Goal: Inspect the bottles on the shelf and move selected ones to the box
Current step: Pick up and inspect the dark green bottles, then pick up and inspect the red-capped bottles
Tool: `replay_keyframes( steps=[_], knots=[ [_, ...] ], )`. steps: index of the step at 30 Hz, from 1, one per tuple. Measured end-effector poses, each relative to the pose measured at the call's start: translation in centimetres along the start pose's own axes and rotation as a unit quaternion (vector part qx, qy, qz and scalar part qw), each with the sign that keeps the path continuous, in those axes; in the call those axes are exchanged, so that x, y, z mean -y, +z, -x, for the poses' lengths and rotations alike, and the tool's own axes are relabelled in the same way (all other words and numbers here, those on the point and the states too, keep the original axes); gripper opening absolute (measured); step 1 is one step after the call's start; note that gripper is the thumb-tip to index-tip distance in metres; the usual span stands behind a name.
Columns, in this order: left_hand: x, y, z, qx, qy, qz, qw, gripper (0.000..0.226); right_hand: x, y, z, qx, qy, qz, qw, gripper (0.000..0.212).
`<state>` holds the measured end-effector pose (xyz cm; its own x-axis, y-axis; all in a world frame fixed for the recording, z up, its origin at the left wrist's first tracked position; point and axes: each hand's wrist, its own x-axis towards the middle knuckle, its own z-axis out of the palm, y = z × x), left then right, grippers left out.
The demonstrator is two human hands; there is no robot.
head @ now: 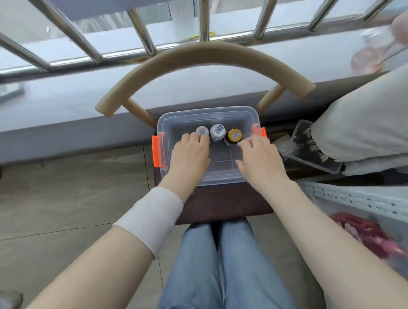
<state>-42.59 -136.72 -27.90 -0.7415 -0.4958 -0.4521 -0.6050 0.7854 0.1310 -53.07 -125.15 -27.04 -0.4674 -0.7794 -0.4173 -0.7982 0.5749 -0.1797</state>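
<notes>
— What is nearest?

— Two knees in blue jeans (198, 271). Over them both forearms stretch forward, nearly parallel. The left one has a white band (149, 218) round it just below the wrist.

— And the hands?

— Both are palm down inside a clear box (205, 111) with orange latches (158, 151). It stands on a dark brown chair seat (223, 200). The left hand (189, 155) lies at the box's left side, fingertips bent down against the near side of a grey-capped bottle (202, 131). Its thumb is hidden, so I cannot tell whether it grips or only touches. The right hand (260, 157) lies at the right side, fingers fairly straight, fingertips touching a yellow-capped bottle (234, 134). Its thumb is spread toward the middle of the box and holds nothing.

— Anything between those two bottles?

— A white-capped bottle (218, 130), upright, with no hand on it. The three stand close together in a row in the far half of the box, each cap bearing a small label.

— To the right?

— Low down is a white perforated shelf (364, 201) with something red on it, blurred. Farther on, a clear tray (310, 149) lies just beside the box, and past it is another person's pale trouser leg (372, 119).

— Beyond the box?

— The chair's curved tan backrest (203, 54), then a grey ledge (55, 102) and steel bars (144, 30). At the top right there is a pinkish clear bottle (367, 58), blurred, over the ledge.
</notes>
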Motion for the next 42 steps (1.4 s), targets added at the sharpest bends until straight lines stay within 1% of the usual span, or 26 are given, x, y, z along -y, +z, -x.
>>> replay_keyframes(
  steps=[1, 3, 6, 10, 12, 15, 17, 21, 26, 30, 33, 38, 40, 42],
  knots=[
    [-0.5, -1.1, 1.5, 0.018, 0.019, -0.033, 0.999, 0.046, 0.2, -1.0, 1.9, -0.004, 0.011, 0.0, 1.0, 0.041],
    [-1.7, -3.3, 4.6, 0.026, 0.063, -0.086, 0.994, 0.042, 0.5, -2.7, 6.2, -0.015, 0.039, 0.003, 0.999, 0.04],
    [-3.8, -5.4, 8.9, 0.0, 0.126, -0.122, 0.984, 0.037, 0.6, -3.4, 13.3, -0.039, 0.101, -0.001, 0.994, 0.041],
    [-7.6, -7.1, 15.3, -0.025, 0.209, -0.16, 0.964, 0.042, 0.5, -3.2, 23.4, -0.086, 0.196, -0.038, 0.976, 0.04],
    [-9.8, -7.8, 18.7, -0.031, 0.25, -0.173, 0.952, 0.044, 0.5, -3.4, 28.5, -0.1, 0.241, -0.046, 0.964, 0.04],
    [-13.6, -8.5, 23.6, -0.051, 0.298, -0.16, 0.94, 0.035, 0.2, -3.8, 36.0, -0.125, 0.305, -0.067, 0.942, 0.042],
    [-16.6, -8.4, 26.7, -0.055, 0.336, -0.152, 0.928, 0.035, -0.2, -3.6, 40.8, -0.146, 0.344, -0.073, 0.925, 0.041],
    [-22.8, -6.9, 33.0, -0.044, 0.417, -0.169, 0.892, 0.048, -1.0, -1.9, 50.3, -0.178, 0.413, -0.094, 0.888, 0.039],
    [-31.4, -2.7, 42.0, -0.048, 0.494, -0.193, 0.847, 0.049, -2.7, 1.2, 62.5, -0.209, 0.474, -0.116, 0.848, 0.039],
    [-38.4, 1.2, 50.0, -0.039, 0.533, -0.203, 0.82, 0.05, -4.1, 4.3, 72.4, -0.223, 0.508, -0.12, 0.824, 0.041],
    [-43.1, 4.2, 55.5, -0.02, 0.564, -0.203, 0.8, 0.051, -4.9, 6.4, 78.9, -0.219, 0.541, -0.13, 0.802, 0.042],
    [-49.5, 7.2, 62.1, -0.019, 0.616, -0.207, 0.759, 0.046, -6.6, 8.6, 87.6, -0.214, 0.583, -0.135, 0.772, 0.041],
    [-51.8, 7.7, 63.7, -0.019, 0.633, -0.204, 0.747, 0.045, -7.6, 9.0, 90.1, -0.213, 0.597, -0.141, 0.76, 0.042],
    [-54.0, 7.9, 64.6, -0.023, 0.644, -0.201, 0.738, 0.044, -9.0, 9.3, 92.1, -0.21, 0.604, -0.136, 0.756, 0.043]
  ],
)
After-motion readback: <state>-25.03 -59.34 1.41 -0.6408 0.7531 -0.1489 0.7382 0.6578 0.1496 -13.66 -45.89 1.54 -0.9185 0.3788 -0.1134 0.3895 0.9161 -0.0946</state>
